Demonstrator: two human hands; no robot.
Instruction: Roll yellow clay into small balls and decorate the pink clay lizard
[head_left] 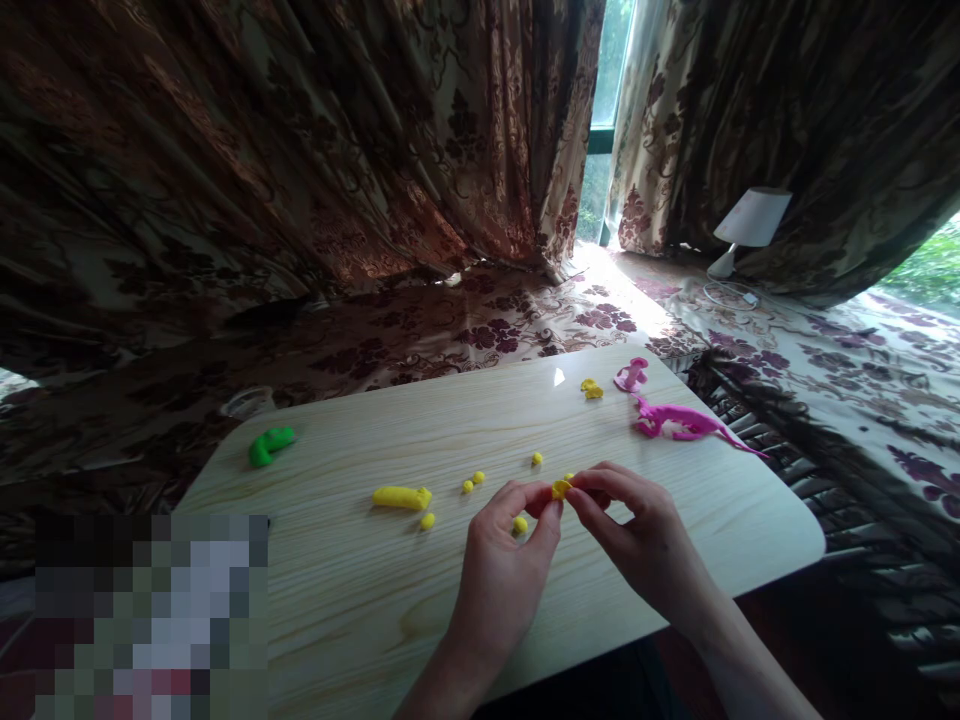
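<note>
Between the fingertips of both hands is a small piece of yellow modelling clay, held just above the table. My left hand pinches it from the left, and my right hand pinches it from the right. Close to my left hand lies a small yellow ball, and another yellow ball sits farther back. Left of the hands are a thick yellow clay roll, a loose ball and a pair of balls. Part of one more yellow lump shows behind my right fingers.
The wood-grain table has rounded corners. Green clay lies at its left end. Pink clay, a second pink piece and a yellow scrap are at the back right. Beyond stand a white lamp and patterned curtains.
</note>
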